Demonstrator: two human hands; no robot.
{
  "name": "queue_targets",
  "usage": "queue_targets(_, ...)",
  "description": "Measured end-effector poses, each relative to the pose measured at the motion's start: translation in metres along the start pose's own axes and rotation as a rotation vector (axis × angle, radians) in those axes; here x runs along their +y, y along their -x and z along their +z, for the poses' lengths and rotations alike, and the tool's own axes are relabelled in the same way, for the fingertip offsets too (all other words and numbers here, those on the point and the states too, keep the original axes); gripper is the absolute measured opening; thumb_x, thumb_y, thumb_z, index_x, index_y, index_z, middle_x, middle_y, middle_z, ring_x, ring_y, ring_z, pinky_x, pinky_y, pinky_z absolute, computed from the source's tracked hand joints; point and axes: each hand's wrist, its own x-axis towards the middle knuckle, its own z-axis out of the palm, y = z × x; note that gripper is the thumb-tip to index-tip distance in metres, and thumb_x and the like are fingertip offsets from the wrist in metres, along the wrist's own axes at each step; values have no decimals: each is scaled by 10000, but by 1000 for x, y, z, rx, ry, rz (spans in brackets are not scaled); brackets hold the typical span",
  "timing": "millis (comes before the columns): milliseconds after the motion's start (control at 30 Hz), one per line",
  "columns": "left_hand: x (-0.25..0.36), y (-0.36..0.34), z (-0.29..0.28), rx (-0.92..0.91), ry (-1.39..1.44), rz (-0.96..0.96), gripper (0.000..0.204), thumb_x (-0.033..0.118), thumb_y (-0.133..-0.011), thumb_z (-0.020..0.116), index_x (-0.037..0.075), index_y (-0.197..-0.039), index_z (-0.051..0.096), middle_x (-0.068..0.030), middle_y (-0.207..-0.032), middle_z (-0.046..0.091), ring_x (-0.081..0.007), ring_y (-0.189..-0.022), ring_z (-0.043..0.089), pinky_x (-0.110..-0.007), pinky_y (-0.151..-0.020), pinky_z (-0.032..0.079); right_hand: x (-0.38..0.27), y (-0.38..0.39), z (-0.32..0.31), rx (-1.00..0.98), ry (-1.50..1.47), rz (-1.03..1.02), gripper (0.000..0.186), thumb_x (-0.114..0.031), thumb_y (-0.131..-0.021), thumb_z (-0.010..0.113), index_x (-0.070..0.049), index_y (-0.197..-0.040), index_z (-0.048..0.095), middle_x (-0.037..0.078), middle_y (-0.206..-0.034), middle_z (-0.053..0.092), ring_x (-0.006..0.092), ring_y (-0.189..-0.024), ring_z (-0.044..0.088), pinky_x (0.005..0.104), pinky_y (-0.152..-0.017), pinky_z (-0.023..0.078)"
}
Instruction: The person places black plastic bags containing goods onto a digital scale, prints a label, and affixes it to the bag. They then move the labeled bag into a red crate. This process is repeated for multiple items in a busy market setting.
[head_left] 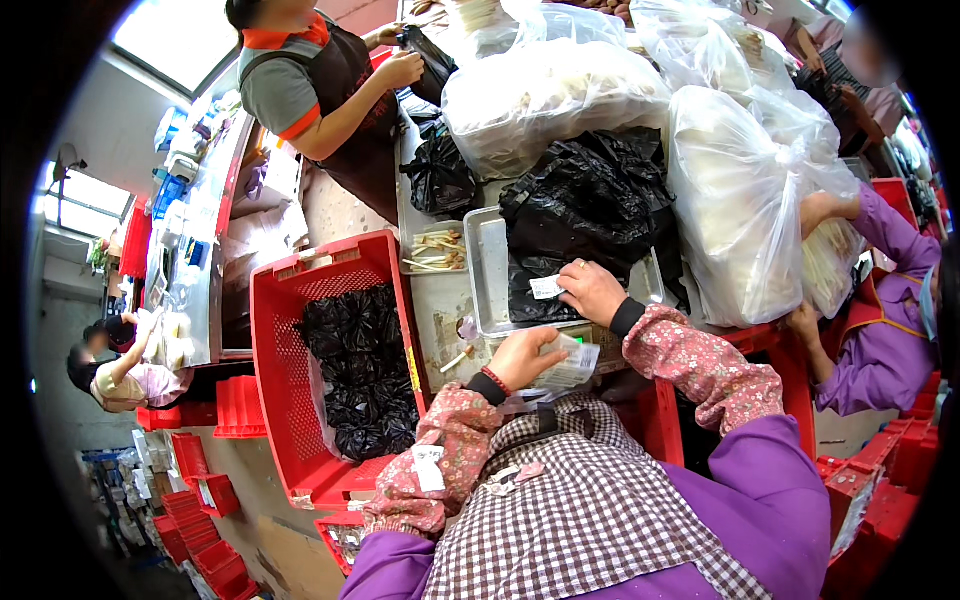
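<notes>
A red crate (300, 330) is showing at nine o'clock, black bags (365, 370) filling it. Pink floral sleeves (700, 360) are covering purple arms (780, 480). A brown-and-white checked apron (580, 500) is lying at six o'clock. White bags (735, 200) are gleaming at two o'clock.

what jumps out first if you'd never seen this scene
The red plastic crate at left, filled with knotted black bags, stands out first. Behind it, big clear plastic sacks of pale produce crowd the table's far side. In the middle, the person's right hand presses a white label onto a black bag in a metal tray, while the left hand holds a stack of labels.
</notes>
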Motion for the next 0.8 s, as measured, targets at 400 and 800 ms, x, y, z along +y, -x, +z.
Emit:
queue_targets(400,-97,-72,-5,313,121,-441,232,212,-821,679,-15,-863,681,-90,-713,648,-170,-638,599,-326,-620,470,28,-55,-57,463,-77,438,126,-121,-831,566,-43,-900,638,151,-860,635,336,-820,618,406,-728,497)
queue_targets(800,-91,-51,-8,246,-174,-404,326,329,-823,631,11,-832,700,-229,-744,637,-374,-745,641,-433,-675,487,2,13,17,-64,-23,-51,404,-79,-777,561,-20,-1177,554,129,-1255,549,286,-1161,527,381,-984,424)
